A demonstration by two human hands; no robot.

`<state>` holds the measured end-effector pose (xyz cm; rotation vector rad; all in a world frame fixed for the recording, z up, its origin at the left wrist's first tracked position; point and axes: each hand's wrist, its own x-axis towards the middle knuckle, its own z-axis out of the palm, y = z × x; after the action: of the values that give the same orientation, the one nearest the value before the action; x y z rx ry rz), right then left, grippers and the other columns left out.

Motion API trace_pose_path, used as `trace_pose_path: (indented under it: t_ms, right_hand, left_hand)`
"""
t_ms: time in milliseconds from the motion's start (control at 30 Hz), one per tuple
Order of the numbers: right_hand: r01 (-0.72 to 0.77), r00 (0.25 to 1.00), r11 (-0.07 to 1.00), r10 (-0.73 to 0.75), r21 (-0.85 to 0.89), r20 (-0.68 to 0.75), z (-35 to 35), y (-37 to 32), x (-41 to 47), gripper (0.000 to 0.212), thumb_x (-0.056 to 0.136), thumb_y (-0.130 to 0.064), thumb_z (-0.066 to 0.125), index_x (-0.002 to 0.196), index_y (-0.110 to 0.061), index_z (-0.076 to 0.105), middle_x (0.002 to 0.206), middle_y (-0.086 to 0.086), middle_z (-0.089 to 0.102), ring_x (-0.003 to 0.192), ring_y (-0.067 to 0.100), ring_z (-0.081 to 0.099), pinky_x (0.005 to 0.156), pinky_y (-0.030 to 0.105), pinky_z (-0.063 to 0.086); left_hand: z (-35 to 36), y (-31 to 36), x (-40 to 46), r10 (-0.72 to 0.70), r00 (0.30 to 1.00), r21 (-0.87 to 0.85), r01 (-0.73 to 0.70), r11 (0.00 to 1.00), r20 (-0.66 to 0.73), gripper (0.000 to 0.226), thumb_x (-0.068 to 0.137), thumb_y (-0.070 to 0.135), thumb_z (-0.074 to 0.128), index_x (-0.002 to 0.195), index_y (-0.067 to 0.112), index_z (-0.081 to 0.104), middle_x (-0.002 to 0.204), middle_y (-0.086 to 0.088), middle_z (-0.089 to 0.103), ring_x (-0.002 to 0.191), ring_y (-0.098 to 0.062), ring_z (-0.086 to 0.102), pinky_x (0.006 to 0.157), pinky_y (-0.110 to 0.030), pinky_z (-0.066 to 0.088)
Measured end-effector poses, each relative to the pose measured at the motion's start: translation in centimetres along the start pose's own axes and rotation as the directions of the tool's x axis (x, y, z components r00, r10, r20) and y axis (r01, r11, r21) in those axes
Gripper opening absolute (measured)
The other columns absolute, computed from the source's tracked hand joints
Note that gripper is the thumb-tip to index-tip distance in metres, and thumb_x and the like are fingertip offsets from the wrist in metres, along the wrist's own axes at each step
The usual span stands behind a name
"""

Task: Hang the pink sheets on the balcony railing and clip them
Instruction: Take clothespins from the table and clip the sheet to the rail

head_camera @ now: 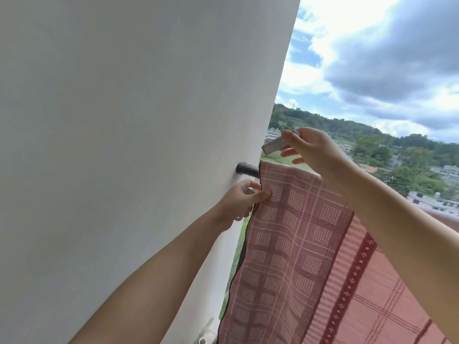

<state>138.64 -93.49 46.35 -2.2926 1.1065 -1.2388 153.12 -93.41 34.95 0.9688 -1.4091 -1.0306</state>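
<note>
A pink checked sheet [298, 239] hangs draped over the dark balcony railing [247, 169], which meets the white wall at the left. My left hand [242, 203] pinches the sheet's left edge just below the rail, with what looks like more metal clips tucked in its palm. My right hand [313, 151] is raised above the rail and holds a silver metal clip [274, 146] between thumb and fingers, its jaws pointing left and down. The clip is apart from the sheet.
A broad white wall [136, 145] fills the left side, close to my left arm. Beyond the railing lie open air, green hills, buildings and a cloudy sky. Pale pipe ends [203, 340] show near the floor by the wall.
</note>
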Motion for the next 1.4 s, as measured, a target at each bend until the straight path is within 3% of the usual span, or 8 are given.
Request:
trace_pose_path:
  t_ms: [200,400,467,633,833,1000,1133,1400]
  right_hand:
    - [-0.225,0.964,0.972,0.214,0.060,0.158,-0.2,1.1,1.6,0.039,0.092,-0.036,0.046,0.111,-0.006,0.063,0.108,0.010,0.068,0.093,0.016,0.066,0.076,0.019,0.054]
    - [-0.363,0.903,0.926,0.322,0.106,0.284,-0.3,0.3,2.0,0.043,0.092,-0.040,0.042,0.110,-0.006,0.061,0.091,0.007,0.069,0.062,0.012,0.068,0.040,0.018,0.047]
    - [-0.334,0.909,0.940,0.300,0.075,0.290,-0.4,0.1,2.2,0.041,0.093,-0.038,0.042,0.109,-0.005,0.061,0.092,0.006,0.067,0.068,0.013,0.064,0.040,0.014,0.045]
    - [-0.205,0.933,0.976,0.218,-0.073,0.287,-1.7,-1.1,3.4,0.036,0.077,-0.042,0.054,0.096,-0.014,0.065,0.101,0.004,0.068,0.093,0.015,0.065,0.089,0.035,0.051]
    - [-0.097,0.928,0.951,0.193,-0.292,0.320,-2.9,-2.0,5.1,0.039,0.087,-0.031,0.054,0.112,-0.002,0.063,0.108,0.014,0.067,0.093,0.018,0.067,0.078,0.025,0.055]
    - [-0.084,0.913,0.931,0.215,-0.356,0.346,-2.7,-1.8,6.3,0.030,0.087,-0.032,0.054,0.096,-0.008,0.069,0.100,0.012,0.070,0.079,0.010,0.070,0.075,0.024,0.057]
    - [-0.051,0.911,0.900,0.219,-0.433,0.350,-2.5,-2.0,7.0,0.034,0.089,-0.034,0.052,0.096,-0.006,0.069,0.085,0.004,0.070,0.062,-0.003,0.068,0.066,0.016,0.055]
    - [0.060,0.866,0.872,0.197,-0.486,0.460,-0.6,-2.3,7.0,0.021,0.089,-0.035,0.053,0.079,-0.026,0.068,0.085,-0.003,0.070,0.076,0.004,0.067,0.079,0.024,0.053]
  left_hand:
    - [-0.7,0.8,1.7,0.139,0.990,-0.117,-0.135,0.984,0.029,0.010,0.089,0.011,0.059,0.080,0.016,0.057,0.041,0.016,0.056,0.037,0.000,0.042,0.040,-0.015,0.030]
    - [-1.2,0.4,2.8,0.093,0.988,-0.220,-0.063,0.974,0.127,0.023,0.089,0.018,0.059,0.067,0.021,0.053,0.046,0.011,0.053,0.045,-0.009,0.026,0.054,-0.037,0.007]
    - [-1.0,0.4,3.0,0.102,0.992,-0.227,-0.082,0.970,0.080,0.023,0.088,0.015,0.061,0.067,0.019,0.051,0.044,0.010,0.053,0.042,-0.009,0.028,0.052,-0.036,0.008]
    - [-0.4,1.2,3.1,0.111,0.989,-0.327,-0.136,0.935,-0.094,0.021,0.086,0.005,0.062,0.069,0.012,0.051,0.037,0.010,0.052,0.032,-0.001,0.041,0.034,-0.016,0.032]
    - [0.0,0.7,3.2,0.045,0.991,-0.482,-0.101,0.870,-0.126,0.016,0.088,0.005,0.059,0.077,0.014,0.051,0.041,0.008,0.046,0.031,-0.005,0.032,0.028,-0.015,0.024]
    - [0.1,0.9,3.4,0.035,0.996,-0.576,-0.077,0.814,-0.083,0.032,0.088,-0.001,0.056,0.119,0.003,0.053,0.063,0.002,0.058,0.042,-0.003,0.050,0.039,-0.014,0.043]
    - [-0.4,1.5,3.5,0.036,0.998,-0.566,-0.061,0.822,-0.055,0.010,0.089,0.001,0.055,0.083,0.007,0.061,0.043,0.009,0.056,0.035,-0.002,0.045,0.036,-0.014,0.040]
    - [-1.6,2.5,3.0,0.074,0.989,-0.390,-0.120,0.913,-0.131,0.015,0.085,0.014,0.065,0.072,0.013,0.059,0.047,0.008,0.056,0.035,-0.003,0.043,0.031,-0.015,0.031]
